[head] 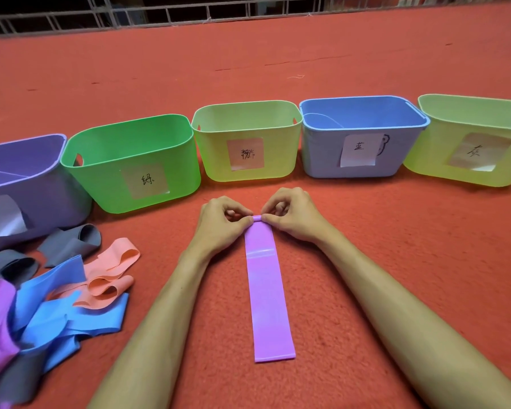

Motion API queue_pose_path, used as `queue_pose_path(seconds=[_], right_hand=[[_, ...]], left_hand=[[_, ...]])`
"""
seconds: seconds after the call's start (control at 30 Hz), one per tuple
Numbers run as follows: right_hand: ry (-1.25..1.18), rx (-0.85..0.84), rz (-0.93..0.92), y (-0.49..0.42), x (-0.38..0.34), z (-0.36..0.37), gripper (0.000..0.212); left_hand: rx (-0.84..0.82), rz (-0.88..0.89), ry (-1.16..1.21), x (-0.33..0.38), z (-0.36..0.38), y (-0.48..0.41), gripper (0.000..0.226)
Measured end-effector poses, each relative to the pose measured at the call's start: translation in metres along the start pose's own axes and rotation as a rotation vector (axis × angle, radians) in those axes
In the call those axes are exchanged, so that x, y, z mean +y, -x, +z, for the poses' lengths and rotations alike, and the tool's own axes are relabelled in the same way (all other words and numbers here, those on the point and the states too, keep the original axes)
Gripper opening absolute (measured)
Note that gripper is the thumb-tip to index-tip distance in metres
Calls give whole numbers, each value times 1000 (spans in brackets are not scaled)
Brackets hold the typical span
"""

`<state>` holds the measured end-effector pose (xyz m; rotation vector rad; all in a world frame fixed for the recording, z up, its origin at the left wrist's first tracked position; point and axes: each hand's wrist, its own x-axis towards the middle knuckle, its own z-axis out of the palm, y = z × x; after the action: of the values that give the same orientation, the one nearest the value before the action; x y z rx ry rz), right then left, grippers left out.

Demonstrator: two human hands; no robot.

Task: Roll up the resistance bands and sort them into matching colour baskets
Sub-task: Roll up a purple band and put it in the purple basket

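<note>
The person's left hand (pixel 219 224) and right hand (pixel 294 216) are bare; the left forearm (pixel 160 314) and right forearm (pixel 396 305) are long, slender and likewise uncovered.

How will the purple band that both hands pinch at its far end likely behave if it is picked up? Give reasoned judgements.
Probably floppy: the purple band lies thin and flat, and the loose bands beside it fold and curl limply. Its rolled end, pinched by the left hand and right hand, may spring open if released. It looks light.
</note>
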<state>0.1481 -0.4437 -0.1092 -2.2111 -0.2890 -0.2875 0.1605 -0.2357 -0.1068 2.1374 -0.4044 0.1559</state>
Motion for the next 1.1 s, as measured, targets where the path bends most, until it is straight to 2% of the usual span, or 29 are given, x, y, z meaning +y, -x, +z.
queue_pose_path(seconds=[0.17,0.33,0.6,0.87,1.1], right_hand=[[-30,-29,2,1,1,0,13],[-75,-4,41,0,-2,-1,6],[-12,-7,16,0,2,0,3],[-173,-7,7,-2,5,2,10],[-249,-26,11,-1,5,0,4]], left_hand=[[-15,40,-13,-3,-1,1,12],[-3,53,59,-4,-1,2,13],[-7,42,95,-6,-2,3,12],[-18,-5,87,-6,-3,0,11],[-48,28,196,-9,-6,0,12]])
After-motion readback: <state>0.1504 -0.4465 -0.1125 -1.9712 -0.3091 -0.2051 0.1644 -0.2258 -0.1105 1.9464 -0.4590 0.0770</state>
